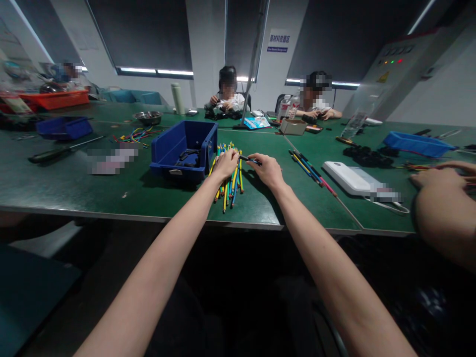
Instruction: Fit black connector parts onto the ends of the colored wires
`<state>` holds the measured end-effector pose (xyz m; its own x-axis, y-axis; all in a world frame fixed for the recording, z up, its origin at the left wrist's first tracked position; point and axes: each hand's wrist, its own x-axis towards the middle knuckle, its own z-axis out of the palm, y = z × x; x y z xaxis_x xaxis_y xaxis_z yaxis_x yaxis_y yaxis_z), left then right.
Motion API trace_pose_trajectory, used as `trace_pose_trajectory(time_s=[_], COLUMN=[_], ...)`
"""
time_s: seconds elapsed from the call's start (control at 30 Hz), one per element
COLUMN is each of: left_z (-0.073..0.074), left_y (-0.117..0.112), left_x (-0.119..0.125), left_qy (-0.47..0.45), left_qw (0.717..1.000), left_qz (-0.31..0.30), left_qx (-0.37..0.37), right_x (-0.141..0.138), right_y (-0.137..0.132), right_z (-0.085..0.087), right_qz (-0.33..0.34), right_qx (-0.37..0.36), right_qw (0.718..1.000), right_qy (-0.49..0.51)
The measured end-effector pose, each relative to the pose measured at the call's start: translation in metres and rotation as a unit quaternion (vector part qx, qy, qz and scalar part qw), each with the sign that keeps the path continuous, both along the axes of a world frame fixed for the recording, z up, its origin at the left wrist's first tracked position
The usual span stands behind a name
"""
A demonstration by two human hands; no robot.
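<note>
Plastic-coated wires (233, 182), glossy metal bowl (148, 120)

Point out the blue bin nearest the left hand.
The large blue bin left of the coloured wires; the smaller bin farther left and the bright blue tray at right are farther from the left hand.

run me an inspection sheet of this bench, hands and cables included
Surface: green table, with visible seams.
Job's things: loose bundle of coloured wires under the left hand; blue bin beside it, with dark parts inside.
Clutter: screwdriver, steel bowl, white device.
Hands: right hand pinches a dark piece; left hand is at its other end, grip unclear.
Cables: white cable loops beside the white device, near the table edge.
Surroundings: people seated across the table; neighbour's arm at right; cabinet with lit indicators behind.
</note>
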<state>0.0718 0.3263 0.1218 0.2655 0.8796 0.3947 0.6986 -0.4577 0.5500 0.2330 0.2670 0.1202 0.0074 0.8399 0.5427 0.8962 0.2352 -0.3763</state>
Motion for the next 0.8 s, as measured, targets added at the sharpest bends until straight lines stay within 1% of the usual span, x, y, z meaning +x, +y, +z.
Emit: trace_pose_trajectory(time_s=[0.13, 0.3, 0.43, 0.63, 0.8], left_z=[0.0015, 0.0013, 0.0012, 0.005, 0.0037], left_y=[-0.0015, -0.0011, -0.001, -0.0036, -0.0005], left_x=[-0.0002, -0.0004, -0.0005, 0.0007, 0.0012], left_qy=[-0.018, -0.045, -0.051, -0.054, -0.064], left_qw=[1.0, 0.999, 0.998, 0.998, 0.997], left_qz=[-0.009, -0.025, -0.021, -0.007, -0.01], left_qx=[-0.01, 0.007, 0.011, -0.03, -0.036], right_x=[-0.0007, -0.0023, -0.0031, -0.0037, -0.0024], right_y=[-0.0002, -0.0014, -0.0011, -0.0005, 0.0013], right_z=[-0.0001, 0.0007, 0.0014, 0.0032, 0.0016], right_qz=[0.003, -0.005, -0.005, 0.038, 0.048], right_qx=[-0.018, -0.037, -0.034, -0.009, 0.005], right_qw=[1.0, 0.999, 0.999, 0.999, 0.998], right_qy=[0.002, 0.008, 0.007, 0.017, 0.027])
